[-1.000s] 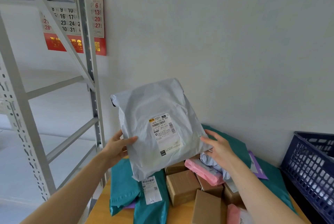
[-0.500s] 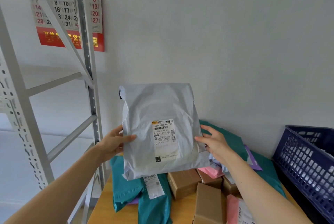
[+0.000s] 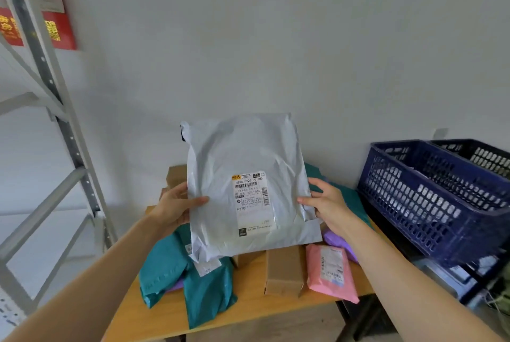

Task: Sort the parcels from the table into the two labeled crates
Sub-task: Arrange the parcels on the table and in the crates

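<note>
Left hand and right hand pinch opposite edges of a grey poly mailer upright above the table, where slick film could slip or a misread shipping label pick the wrong blue crate.

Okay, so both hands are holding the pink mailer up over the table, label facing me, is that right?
Not quite. In the head view the left hand and right hand hold up the grey mailer, label facing you. The pink mailer lies on the table.
</note>
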`<state>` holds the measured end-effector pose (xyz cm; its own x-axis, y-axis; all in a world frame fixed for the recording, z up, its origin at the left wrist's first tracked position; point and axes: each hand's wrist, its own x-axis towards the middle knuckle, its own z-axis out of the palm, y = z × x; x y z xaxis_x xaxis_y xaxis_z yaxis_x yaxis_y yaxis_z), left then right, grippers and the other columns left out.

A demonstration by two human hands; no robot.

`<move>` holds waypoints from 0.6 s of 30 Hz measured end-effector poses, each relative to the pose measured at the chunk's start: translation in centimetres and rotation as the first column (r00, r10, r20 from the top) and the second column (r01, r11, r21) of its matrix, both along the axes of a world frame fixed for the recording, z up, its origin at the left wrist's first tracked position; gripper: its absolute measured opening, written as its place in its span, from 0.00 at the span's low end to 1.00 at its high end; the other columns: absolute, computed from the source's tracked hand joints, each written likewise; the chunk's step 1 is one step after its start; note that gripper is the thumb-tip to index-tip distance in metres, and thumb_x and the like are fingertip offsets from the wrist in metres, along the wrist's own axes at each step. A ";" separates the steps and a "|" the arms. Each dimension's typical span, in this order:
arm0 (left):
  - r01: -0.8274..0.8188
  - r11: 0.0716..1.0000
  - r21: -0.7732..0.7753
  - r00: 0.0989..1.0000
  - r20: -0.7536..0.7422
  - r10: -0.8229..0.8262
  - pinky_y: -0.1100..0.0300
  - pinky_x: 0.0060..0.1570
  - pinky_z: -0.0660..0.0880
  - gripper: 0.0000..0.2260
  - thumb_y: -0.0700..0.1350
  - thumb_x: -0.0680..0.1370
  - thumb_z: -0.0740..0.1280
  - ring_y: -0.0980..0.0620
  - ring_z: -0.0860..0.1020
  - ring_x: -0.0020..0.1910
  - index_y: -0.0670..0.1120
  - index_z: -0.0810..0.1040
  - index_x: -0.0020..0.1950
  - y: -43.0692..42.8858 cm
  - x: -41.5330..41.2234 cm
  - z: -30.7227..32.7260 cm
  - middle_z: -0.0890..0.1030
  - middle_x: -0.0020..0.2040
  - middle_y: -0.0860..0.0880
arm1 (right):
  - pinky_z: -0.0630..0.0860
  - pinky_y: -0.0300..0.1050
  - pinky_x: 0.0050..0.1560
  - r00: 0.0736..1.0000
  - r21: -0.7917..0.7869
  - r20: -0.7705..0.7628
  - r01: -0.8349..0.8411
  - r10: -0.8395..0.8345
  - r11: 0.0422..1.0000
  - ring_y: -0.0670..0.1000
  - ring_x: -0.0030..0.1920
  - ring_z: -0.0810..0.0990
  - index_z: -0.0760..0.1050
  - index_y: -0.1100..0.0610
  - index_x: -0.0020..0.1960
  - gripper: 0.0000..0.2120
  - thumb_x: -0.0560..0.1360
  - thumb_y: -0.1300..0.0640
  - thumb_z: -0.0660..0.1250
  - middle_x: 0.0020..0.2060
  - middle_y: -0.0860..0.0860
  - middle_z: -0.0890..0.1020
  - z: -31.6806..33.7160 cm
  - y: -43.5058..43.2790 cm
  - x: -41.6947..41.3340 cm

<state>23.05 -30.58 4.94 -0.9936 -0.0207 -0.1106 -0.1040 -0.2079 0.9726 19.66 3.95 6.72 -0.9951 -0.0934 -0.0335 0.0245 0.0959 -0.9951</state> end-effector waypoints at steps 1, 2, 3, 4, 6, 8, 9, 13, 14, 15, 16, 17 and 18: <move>0.007 1.000 -0.001 1.000 0.002 -0.007 0.54 0.40 0.81 0.23 0.38 0.64 0.77 0.45 0.84 0.47 0.46 0.79 0.58 0.8 -0.3 0.0 0.85 0.50 0.46 | 0.82 0.49 0.45 1.000 0.002 0.001 0.025 -0.025 1.000 0.51 0.46 0.86 0.77 0.48 0.58 0.24 0.68 0.69 0.74 0.46 0.50 0.86 0.1 0.9 0.4; 0.017 1.000 -0.004 1.000 0.005 -0.017 0.53 0.40 0.81 0.23 0.37 0.64 0.77 0.45 0.84 0.48 0.47 0.79 0.58 1.9 -0.7 0.0 0.85 0.51 0.46 | 0.81 0.48 0.44 0.999 0.003 0.001 0.052 -0.052 0.999 0.51 0.46 0.85 0.77 0.48 0.58 0.24 0.68 0.69 0.75 0.46 0.50 0.86 0.1 2.0 0.8; 0.028 1.000 -0.009 1.000 0.008 -0.028 0.53 0.40 0.81 0.23 0.37 0.64 0.77 0.44 0.84 0.48 0.47 0.79 0.59 3.1 -1.1 0.0 0.84 0.51 0.46 | 0.81 0.47 0.42 0.997 0.003 -0.002 0.076 -0.076 0.997 0.51 0.46 0.86 0.77 0.48 0.58 0.25 0.68 0.70 0.74 0.46 0.51 0.86 0.1 3.1 1.2; 0.035 0.999 -0.019 0.999 0.010 -0.035 0.53 0.41 0.81 0.24 0.37 0.64 0.77 0.44 0.84 0.48 0.46 0.79 0.59 4.3 -1.4 0.0 0.84 0.51 0.46 | 0.81 0.46 0.41 0.995 0.005 -0.005 0.100 -0.100 0.995 0.50 0.45 0.86 0.77 0.48 0.59 0.25 0.68 0.70 0.74 0.46 0.51 0.86 0.0 4.2 1.6; 0.040 0.998 -0.052 0.999 0.013 -0.039 0.52 0.42 0.81 0.24 0.38 0.65 0.78 0.43 0.83 0.49 0.45 0.78 0.59 7.1 -2.0 -0.1 0.84 0.53 0.45 | 0.82 0.48 0.42 0.988 0.021 -0.012 0.153 -0.153 0.988 0.51 0.45 0.86 0.77 0.49 0.60 0.27 0.67 0.72 0.74 0.47 0.51 0.86 -0.1 6.5 2.4; 0.047 0.995 -0.084 0.999 0.020 -0.045 0.50 0.44 0.81 0.24 0.39 0.64 0.78 0.42 0.83 0.50 0.44 0.77 0.59 10.1 -2.4 -0.2 0.83 0.54 0.44 | 0.82 0.50 0.45 0.981 0.027 -0.016 0.194 -0.193 0.981 0.52 0.45 0.85 0.77 0.49 0.60 0.27 0.68 0.72 0.73 0.48 0.50 0.85 -0.2 9.2 3.2; 0.053 0.994 -0.092 0.998 0.020 -0.052 0.49 0.44 0.81 0.24 0.40 0.64 0.79 0.42 0.83 0.50 0.44 0.77 0.58 11.7 -2.5 -0.2 0.82 0.54 0.44 | 0.83 0.49 0.43 0.978 0.025 -0.011 0.207 -0.207 0.978 0.51 0.44 0.86 0.77 0.48 0.59 0.26 0.68 0.72 0.73 0.46 0.49 0.86 -0.2 10.6 3.7; 0.081 0.988 -0.132 0.997 0.025 -0.079 0.46 0.49 0.80 0.24 0.41 0.63 0.80 0.42 0.83 0.51 0.43 0.77 0.57 17.9 -2.5 -0.5 0.83 0.52 0.43 | 0.82 0.49 0.41 0.970 0.023 0.008 0.242 -0.242 0.970 0.50 0.42 0.86 0.77 0.42 0.53 0.25 0.69 0.70 0.74 0.41 0.47 0.86 -0.3 16.7 5.4; 0.088 0.986 -0.142 0.996 0.024 -0.085 0.47 0.47 0.81 0.23 0.40 0.64 0.79 0.42 0.82 0.51 0.43 0.76 0.57 19.7 -2.4 -0.5 0.83 0.52 0.43 | 0.82 0.48 0.41 0.966 0.018 0.010 0.258 -0.258 0.966 0.50 0.42 0.86 0.77 0.42 0.53 0.25 0.68 0.70 0.74 0.41 0.47 0.86 -0.3 18.4 5.9; 0.086 0.985 -0.149 0.996 0.025 -0.083 0.50 0.44 0.81 0.23 0.40 0.65 0.79 0.43 0.82 0.51 0.43 0.76 0.57 21.6 -2.3 -0.5 0.83 0.53 0.44 | 0.81 0.47 0.40 0.963 0.014 0.004 0.269 -0.269 0.963 0.49 0.42 0.86 0.77 0.42 0.53 0.25 0.68 0.69 0.75 0.41 0.46 0.86 -0.3 20.2 6.4; 0.078 0.985 -0.153 0.997 0.020 -0.075 0.53 0.40 0.81 0.23 0.40 0.66 0.79 0.44 0.82 0.50 0.43 0.76 0.58 23.3 -2.2 -0.5 0.83 0.53 0.44 | 0.81 0.44 0.38 0.960 0.006 0.002 0.278 -0.278 0.960 0.48 0.42 0.85 0.77 0.42 0.53 0.25 0.68 0.69 0.75 0.41 0.46 0.86 -0.2 21.8 6.8; 0.067 0.987 -0.149 0.998 0.019 -0.065 0.54 0.37 0.81 0.23 0.40 0.66 0.79 0.44 0.83 0.49 0.43 0.76 0.58 25.2 -2.0 -0.5 0.82 0.53 0.45 | 0.80 0.42 0.37 0.958 0.003 -0.002 0.288 -0.288 0.958 0.47 0.41 0.85 0.77 0.41 0.52 0.25 0.68 0.69 0.75 0.41 0.45 0.86 -0.1 23.5 7.2; 0.059 0.988 -0.139 0.998 0.021 -0.056 0.55 0.35 0.80 0.23 0.39 0.65 0.79 0.45 0.83 0.47 0.43 0.77 0.57 27.1 -1.8 -0.4 0.82 0.52 0.45 | 0.79 0.40 0.35 0.955 0.003 -0.007 0.298 -0.298 0.955 0.46 0.41 0.85 0.77 0.41 0.50 0.25 0.67 0.69 0.75 0.41 0.44 0.86 0.0 25.2 7.6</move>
<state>21.28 -3.44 4.52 -0.9916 0.0200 -0.1277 -0.1288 -0.0631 0.9897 27.26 29.18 6.73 -0.9779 0.2072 -0.0270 0.0464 0.0894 -0.9949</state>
